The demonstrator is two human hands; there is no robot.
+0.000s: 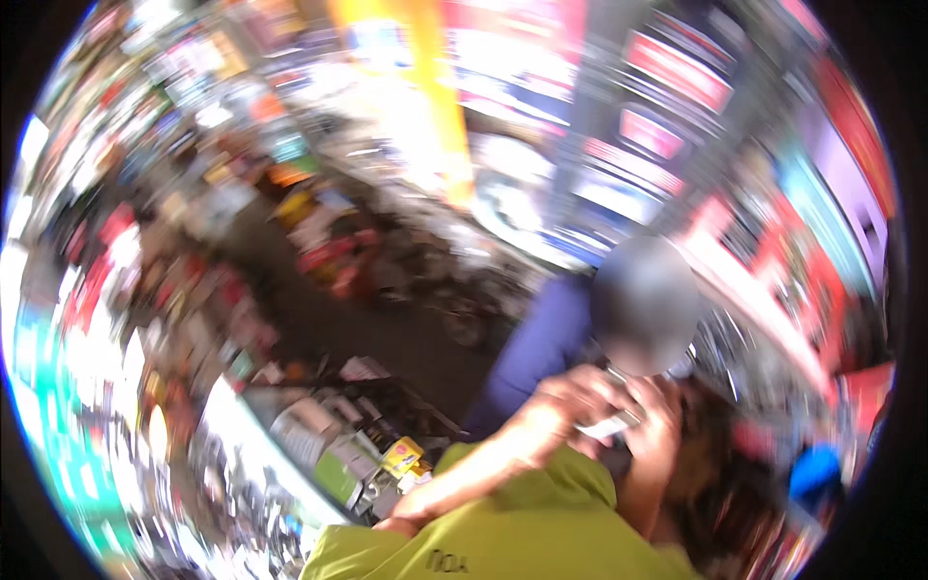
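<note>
Pinching small whitish object (609, 425) in both hands (582, 394); boxes (402, 456) at left, dark floor (377, 343), blurred clutter (227, 314)

The left hand (578, 394) and the right hand (659, 418) are close together right of centre, ahead of the wearer's shirt (512, 522), with a small object (609, 426) between them. Just beyond the hands is another person, whose sleeve (541, 338) lies to the left of the head. Left of the wearer's left forearm (483, 474), small boxes (338, 469) lie beside what, through the blur, looks like a counter edge (278, 462). Floor (329, 338) stretches beyond the boxes. A rounded object (817, 471) is well right of the right hand.
</note>
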